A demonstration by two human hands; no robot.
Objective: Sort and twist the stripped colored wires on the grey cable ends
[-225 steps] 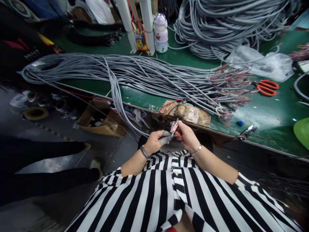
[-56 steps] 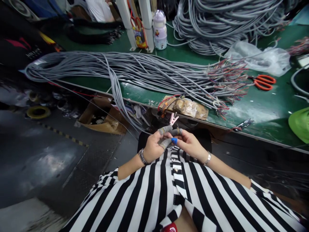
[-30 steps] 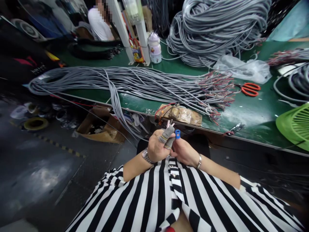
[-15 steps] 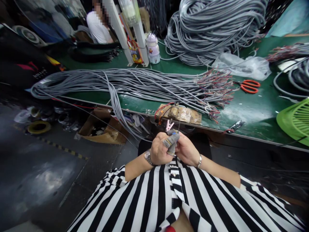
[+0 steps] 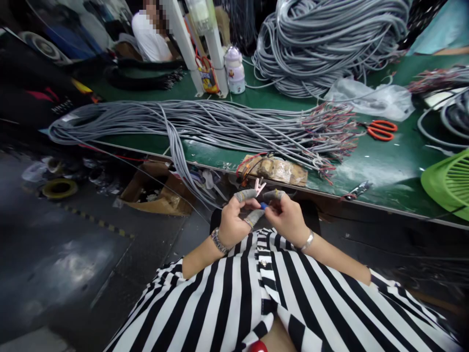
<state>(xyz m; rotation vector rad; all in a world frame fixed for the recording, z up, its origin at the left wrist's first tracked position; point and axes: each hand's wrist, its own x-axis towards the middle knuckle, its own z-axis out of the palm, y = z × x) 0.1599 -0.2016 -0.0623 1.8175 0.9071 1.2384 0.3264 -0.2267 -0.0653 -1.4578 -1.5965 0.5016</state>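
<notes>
My left hand [image 5: 236, 222] and my right hand [image 5: 289, 220] face each other in front of the striped shirt, below the bench edge. Both have grey knitted covers on fingers. Between the fingertips of my right hand is a small blue piece [image 5: 263, 206], too small to make out its kind. The covered thumb and forefinger of my left hand stand apart, with another fingertip close to the blue piece; I cannot tell whether it touches. Just beyond the fingers is a pink clothespin [image 5: 259, 187], near a taped wooden block [image 5: 282, 170] at the bench edge.
Grey cables [image 5: 205, 120] with stripped red and white ends lie along the green bench [image 5: 388, 178]. Scissors [image 5: 382, 130], pliers [image 5: 357, 190] and a green basket [image 5: 449, 183] are to the right. A big cable coil [image 5: 330, 44] sits behind; a cardboard box [image 5: 157, 188] stands below left.
My hands have moved apart from being pressed together, and their covered fingers have spread. The blue piece shows more clearly at my right fingertips. The bench things have stayed put.
</notes>
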